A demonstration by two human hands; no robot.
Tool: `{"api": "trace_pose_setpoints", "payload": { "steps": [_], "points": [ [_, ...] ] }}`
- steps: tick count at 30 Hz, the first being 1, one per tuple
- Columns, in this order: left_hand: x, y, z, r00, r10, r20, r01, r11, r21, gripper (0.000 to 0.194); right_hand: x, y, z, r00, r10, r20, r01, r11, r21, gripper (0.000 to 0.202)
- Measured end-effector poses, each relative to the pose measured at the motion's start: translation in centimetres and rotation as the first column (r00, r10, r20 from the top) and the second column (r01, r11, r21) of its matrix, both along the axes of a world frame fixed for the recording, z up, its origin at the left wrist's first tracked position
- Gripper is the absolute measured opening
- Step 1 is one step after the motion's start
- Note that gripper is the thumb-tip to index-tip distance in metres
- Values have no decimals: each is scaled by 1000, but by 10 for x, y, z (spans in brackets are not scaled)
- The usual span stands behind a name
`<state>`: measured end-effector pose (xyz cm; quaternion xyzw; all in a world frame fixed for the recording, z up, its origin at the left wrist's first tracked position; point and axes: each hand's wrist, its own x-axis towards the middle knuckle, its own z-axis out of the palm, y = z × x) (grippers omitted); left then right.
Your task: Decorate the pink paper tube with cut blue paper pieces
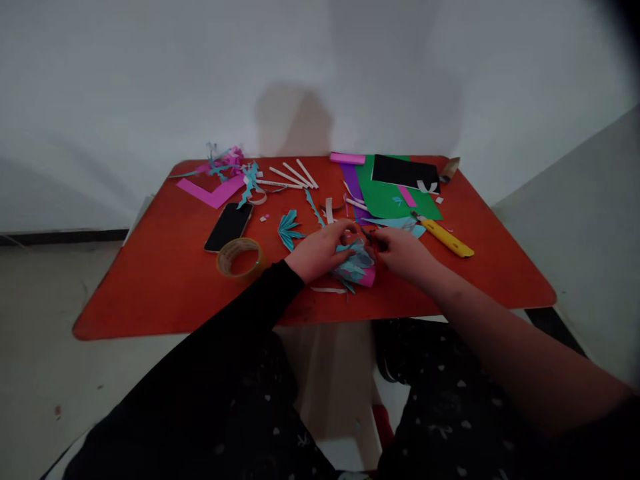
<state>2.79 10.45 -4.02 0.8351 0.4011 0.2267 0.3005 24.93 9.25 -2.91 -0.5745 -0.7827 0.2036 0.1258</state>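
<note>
My left hand (324,250) is closed at the near middle of the table, its thumb and fingers around a blue and pink paper piece (356,265). My right hand (395,250) is closed on small dark scissors, whose tips point toward the left fingers. What lies between the fingertips is too small to make out. A folded blue paper leaf (289,230) lies left of my left hand. White paper strips (329,210) are just beyond the hands.
On the red table (160,267) are a phone (229,227), a tape roll (240,259), white sticks (295,175), pink paper (213,193), green paper (380,193), a black sheet (405,172) and a yellow cutter (447,238).
</note>
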Motion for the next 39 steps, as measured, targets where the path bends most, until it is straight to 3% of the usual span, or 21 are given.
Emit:
{"api": "trace_pose_setpoints", "payload": {
  "steps": [11, 15, 18, 24, 31, 36, 39],
  "points": [
    [-1, -2, 1, 1000, 23, -3, -23, 1000, -9, 44, 3, -4, 8, 986, -11, 164, -2, 997, 80, 16],
    [-1, -3, 4, 999, 38, 8, -37, 999, -36, 44, 9, -18, 9, 992, -128, 15, 127, 991, 52, 25],
    [0, -2, 2, 998, 46, 32, -45, 998, -36, 47, 8, -34, 7, 988, -121, -96, 118, 992, -35, 34],
    [2, 0, 4, 999, 7, 50, -7, 1000, -14, 45, 0, -49, 1, 997, -72, -23, 68, 986, -155, 35],
    [8, 3, 15, 1000, 20, -19, -21, 998, -53, 48, -2, -50, -5, 997, -72, -36, 66, 988, -140, 30],
    [11, 6, 17, 995, -50, -85, 50, 999, 4, 24, -4, -50, -5, 998, -59, -24, 56, 992, -117, 28],
    [11, 8, 18, 986, -96, -133, 103, 994, 46, 25, -3, -50, -6, 998, -46, -33, 43, 994, -97, 27]
  ]
}}
